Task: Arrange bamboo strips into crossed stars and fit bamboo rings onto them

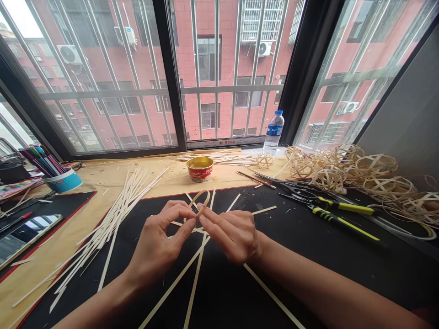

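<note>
Both hands meet over the black mat (291, 283), pinching a small loop of bamboo strip (207, 197) that stands up above the fingers. My left hand (164, 233) closes thumb and forefinger on the loop's lower left side. My right hand (233, 233) has its fingers pressed on the loop where the strip's ends seem to cross; the fingers partly hide that spot. Beneath the hands, several flat bamboo strips (195, 278) lie crossed in a star on the mat. The middle of the star is partly covered by the hands.
A pile of loose strips (116, 219) lies left. Behind are a red bowl (200, 173) and a water bottle (273, 132). Woven balls (329, 179), yellow-black pliers (346, 224) and scissors (288, 183) lie right. A pen cup (63, 180) and a phone (30, 237) are far left.
</note>
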`<act>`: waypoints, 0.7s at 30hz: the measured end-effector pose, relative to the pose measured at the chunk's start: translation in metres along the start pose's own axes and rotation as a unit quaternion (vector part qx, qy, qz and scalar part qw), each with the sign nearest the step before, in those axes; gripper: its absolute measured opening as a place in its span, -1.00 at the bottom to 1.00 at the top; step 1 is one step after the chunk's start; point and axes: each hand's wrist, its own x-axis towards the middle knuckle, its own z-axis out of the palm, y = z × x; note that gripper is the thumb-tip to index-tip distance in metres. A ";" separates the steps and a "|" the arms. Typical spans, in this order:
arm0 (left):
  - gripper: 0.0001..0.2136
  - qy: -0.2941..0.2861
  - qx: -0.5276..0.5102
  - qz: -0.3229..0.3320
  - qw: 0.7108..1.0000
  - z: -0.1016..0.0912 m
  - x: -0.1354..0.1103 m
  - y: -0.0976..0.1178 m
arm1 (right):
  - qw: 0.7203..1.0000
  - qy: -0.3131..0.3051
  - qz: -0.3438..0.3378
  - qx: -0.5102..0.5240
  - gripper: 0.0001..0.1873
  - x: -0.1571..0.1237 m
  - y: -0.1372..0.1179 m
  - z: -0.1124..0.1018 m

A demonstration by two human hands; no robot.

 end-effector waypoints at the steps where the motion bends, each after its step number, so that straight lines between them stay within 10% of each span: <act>1: -0.92 0.010 0.017 0.021 1.000 0.000 0.001 0.000 | 1.000 -0.009 0.012 0.013 -0.71 0.000 -0.001 0.000; 4: -0.94 0.056 0.103 0.096 0.988 -0.002 0.003 0.002 | 0.984 -0.021 0.155 0.083 -0.80 0.001 -0.006 0.002; 6: -0.95 0.090 0.161 0.138 0.973 -0.004 0.004 0.004 | 0.926 -0.005 0.327 0.189 -0.86 0.003 -0.012 0.004; 10: -0.95 0.122 0.207 0.172 0.955 -0.004 0.005 0.006 | 0.667 0.029 0.606 0.432 -0.83 0.013 -0.019 0.008; 12: -0.94 0.116 0.208 0.174 0.956 -0.003 0.004 0.005 | 0.584 0.042 0.654 0.479 -0.79 0.017 -0.019 0.008; 21: -0.91 0.079 0.175 0.146 0.970 0.002 0.001 0.002 | 0.506 0.089 0.666 0.541 -0.89 0.019 -0.025 0.010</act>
